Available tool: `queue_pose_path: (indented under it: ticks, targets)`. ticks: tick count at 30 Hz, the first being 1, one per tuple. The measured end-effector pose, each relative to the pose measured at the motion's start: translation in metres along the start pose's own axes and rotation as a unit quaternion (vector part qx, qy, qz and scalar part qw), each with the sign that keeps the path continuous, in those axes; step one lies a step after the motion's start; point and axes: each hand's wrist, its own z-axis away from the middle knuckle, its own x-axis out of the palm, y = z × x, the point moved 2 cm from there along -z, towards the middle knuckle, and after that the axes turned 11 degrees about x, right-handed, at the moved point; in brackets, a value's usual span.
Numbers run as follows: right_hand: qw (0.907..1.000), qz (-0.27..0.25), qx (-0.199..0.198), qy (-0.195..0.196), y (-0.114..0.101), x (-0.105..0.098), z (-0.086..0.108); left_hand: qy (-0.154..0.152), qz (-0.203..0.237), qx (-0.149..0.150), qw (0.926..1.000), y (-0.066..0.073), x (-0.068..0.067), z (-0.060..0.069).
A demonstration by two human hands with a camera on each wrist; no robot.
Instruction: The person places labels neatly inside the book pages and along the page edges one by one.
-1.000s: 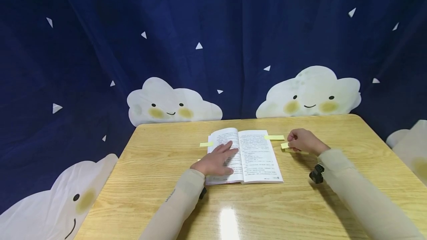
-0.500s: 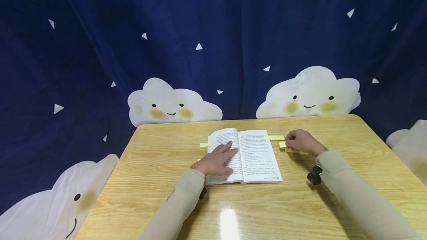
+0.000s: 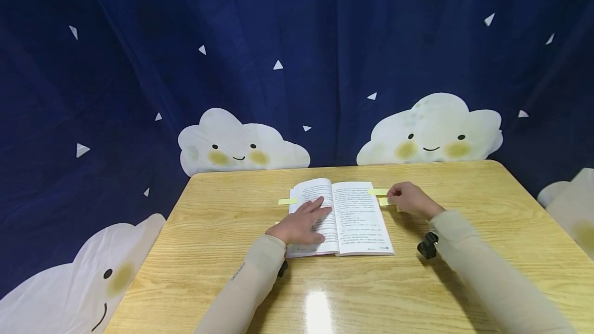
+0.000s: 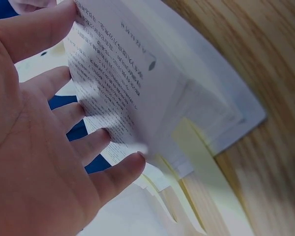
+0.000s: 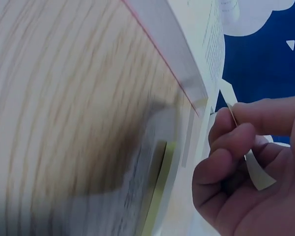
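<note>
An open book [image 3: 359, 223] lies on the table, its pages printed with text. My left hand [image 3: 300, 223] rests on the left page with fingers spread; the left wrist view shows its fingertips [image 4: 124, 172] touching the page. Beside the right page, my right hand [image 3: 413, 200] pinches a pale yellow sticky strip [image 5: 258, 172] between thumb and fingertips. The strip's front end reaches the book's right edge. Just above it, another yellow sticky tab [image 3: 377, 191] sticks out from the right page. A yellow tab [image 3: 287, 201] juts from the left edge.
On the wooden table [image 3: 232, 210], a yellow sticky-note pad [image 5: 159, 189] lies under the right hand, mostly hidden in the head view. Several tabs [image 4: 206, 164] hang from the book's left side. A dark blue curtain [image 3: 297, 40] with clouds stands behind the table.
My right hand has moved left with the sticky strip, from above the pad to the book's right edge. The left hand and the book stay in place.
</note>
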Motion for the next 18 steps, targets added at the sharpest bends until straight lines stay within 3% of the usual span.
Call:
queue_pose_path:
  ticks: [12, 18]
  targets:
    - [0.9989, -0.034, 0.009, -0.031, -0.010, 0.011, -0.003, -0.002, -0.006, 0.000, 1.0000, 0.001, 0.000, 0.000]
    - [0.9990, -0.022, 0.022, -0.033, -0.010, 0.015, -0.007, 0.000, -0.003, 0.003, 1.0000, 0.001, -0.001, 0.001]
